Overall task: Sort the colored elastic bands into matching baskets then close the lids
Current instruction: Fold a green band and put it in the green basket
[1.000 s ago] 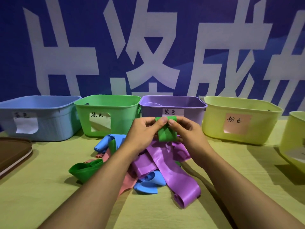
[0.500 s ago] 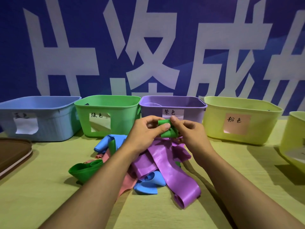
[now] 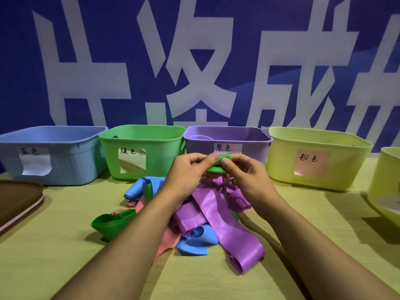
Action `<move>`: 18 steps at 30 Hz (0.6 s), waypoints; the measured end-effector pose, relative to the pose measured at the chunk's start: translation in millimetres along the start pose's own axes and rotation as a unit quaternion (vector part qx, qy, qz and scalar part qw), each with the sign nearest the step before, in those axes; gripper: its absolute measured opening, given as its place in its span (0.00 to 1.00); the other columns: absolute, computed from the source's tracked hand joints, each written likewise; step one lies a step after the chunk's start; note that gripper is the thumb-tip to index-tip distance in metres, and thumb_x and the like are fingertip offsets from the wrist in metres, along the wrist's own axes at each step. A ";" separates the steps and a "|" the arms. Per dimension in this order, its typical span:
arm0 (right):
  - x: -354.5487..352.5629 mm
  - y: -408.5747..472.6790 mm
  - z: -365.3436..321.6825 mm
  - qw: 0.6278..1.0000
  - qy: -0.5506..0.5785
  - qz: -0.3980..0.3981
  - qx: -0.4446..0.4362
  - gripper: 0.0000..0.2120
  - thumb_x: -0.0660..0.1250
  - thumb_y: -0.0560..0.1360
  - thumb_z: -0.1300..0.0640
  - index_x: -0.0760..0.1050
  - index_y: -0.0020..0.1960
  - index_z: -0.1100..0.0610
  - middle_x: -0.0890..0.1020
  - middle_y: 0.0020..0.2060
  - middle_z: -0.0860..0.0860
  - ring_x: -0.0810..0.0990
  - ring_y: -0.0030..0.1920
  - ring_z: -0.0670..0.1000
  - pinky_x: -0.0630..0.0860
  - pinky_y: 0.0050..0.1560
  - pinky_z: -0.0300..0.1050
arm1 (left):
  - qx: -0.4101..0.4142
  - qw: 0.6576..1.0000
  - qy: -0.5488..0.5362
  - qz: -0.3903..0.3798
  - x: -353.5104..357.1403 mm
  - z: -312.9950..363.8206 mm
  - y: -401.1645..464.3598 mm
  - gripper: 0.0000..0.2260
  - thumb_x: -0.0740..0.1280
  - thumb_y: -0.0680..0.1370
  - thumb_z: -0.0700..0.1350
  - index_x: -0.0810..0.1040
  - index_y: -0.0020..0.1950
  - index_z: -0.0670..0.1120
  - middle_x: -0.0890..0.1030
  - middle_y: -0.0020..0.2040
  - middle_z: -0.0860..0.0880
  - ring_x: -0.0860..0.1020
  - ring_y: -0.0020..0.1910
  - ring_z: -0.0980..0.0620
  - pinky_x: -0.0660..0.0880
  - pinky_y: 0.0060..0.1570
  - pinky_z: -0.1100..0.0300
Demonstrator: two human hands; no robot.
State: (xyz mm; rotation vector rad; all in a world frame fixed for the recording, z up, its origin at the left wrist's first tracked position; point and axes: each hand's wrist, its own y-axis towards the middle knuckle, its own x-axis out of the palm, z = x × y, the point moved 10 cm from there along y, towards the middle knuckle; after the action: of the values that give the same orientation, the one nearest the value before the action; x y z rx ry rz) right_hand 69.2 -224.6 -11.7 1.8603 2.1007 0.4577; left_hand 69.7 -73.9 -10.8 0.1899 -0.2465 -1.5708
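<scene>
Four open baskets in a row: blue basket point(image 3: 52, 155), green basket point(image 3: 140, 151), purple basket point(image 3: 227, 140), yellow basket point(image 3: 316, 161); contents not visible. Left hand point(image 3: 186, 172) and right hand point(image 3: 246, 174) both pinch a rolled green band point(image 3: 218, 164) above the band pile point(image 3: 207, 213), before the purple basket. Brown lid point(image 3: 17, 200) far left.

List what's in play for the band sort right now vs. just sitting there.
In play: left hand and right hand pinching a green band; band pile; green basket.
Idle: blue basket, purple basket, yellow basket, brown lid, banner.
</scene>
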 end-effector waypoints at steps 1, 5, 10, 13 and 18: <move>0.6 -0.4 1.0 1.000 0.002 -0.005 0.004 0.08 0.68 0.81 0.59 0.82 0.56 0.62 0.83 0.38 0.53 0.77 0.34 0.47 0.74 0.34 0.37 | 0.003 1.000 -0.003 0.001 -0.5 0.1 0.4 0.12 0.73 0.79 0.47 0.85 0.52 0.38 0.87 0.45 0.40 0.86 0.44 0.44 0.80 0.40 0.63; 0.4 -1.0 6.6 0.998 0.036 0.000 0.043 0.09 0.68 0.81 0.55 0.83 0.55 0.60 0.83 0.41 0.55 0.77 0.35 0.50 0.76 0.36 0.41 | 0.024 1.000 0.004 -0.002 -1.2 2.9 0.7 0.09 0.73 0.78 0.41 0.84 0.54 0.36 0.87 0.45 0.42 0.86 0.42 0.53 0.80 0.42 0.64; -6.7 0.3 9.1 0.998 0.030 0.029 0.052 0.15 0.71 0.79 0.48 0.85 0.50 0.60 0.82 0.38 0.61 0.75 0.35 0.51 0.74 0.38 0.43 | 0.045 0.999 0.016 -0.018 2.4 7.1 -1.0 0.07 0.74 0.77 0.37 0.84 0.54 0.40 0.87 0.44 0.47 0.85 0.42 0.56 0.79 0.43 0.66; -8.1 1.2 10.4 0.998 0.026 0.024 0.044 0.11 0.72 0.79 0.52 0.85 0.52 0.60 0.80 0.35 0.57 0.74 0.34 0.50 0.73 0.37 0.41 | 0.047 0.999 0.013 -0.021 1.7 7.6 -1.1 0.10 0.75 0.76 0.34 0.84 0.56 0.39 0.88 0.45 0.45 0.86 0.43 0.56 0.79 0.43 0.67; -7.6 1.3 9.1 0.999 0.034 0.023 0.037 0.09 0.73 0.78 0.58 0.83 0.57 0.60 0.85 0.46 0.63 0.76 0.40 0.54 0.76 0.38 0.41 | 0.035 0.999 -0.011 -0.024 0.8 6.2 -1.8 0.14 0.75 0.73 0.31 0.83 0.59 0.38 0.88 0.44 0.46 0.86 0.41 0.55 0.79 0.42 0.67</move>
State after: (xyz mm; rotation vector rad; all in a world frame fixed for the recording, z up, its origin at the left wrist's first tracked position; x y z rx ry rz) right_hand 75.1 -231.7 -19.3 1.9633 2.1493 0.4663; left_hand 66.2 -74.5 -5.3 0.2359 -0.3163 -1.6134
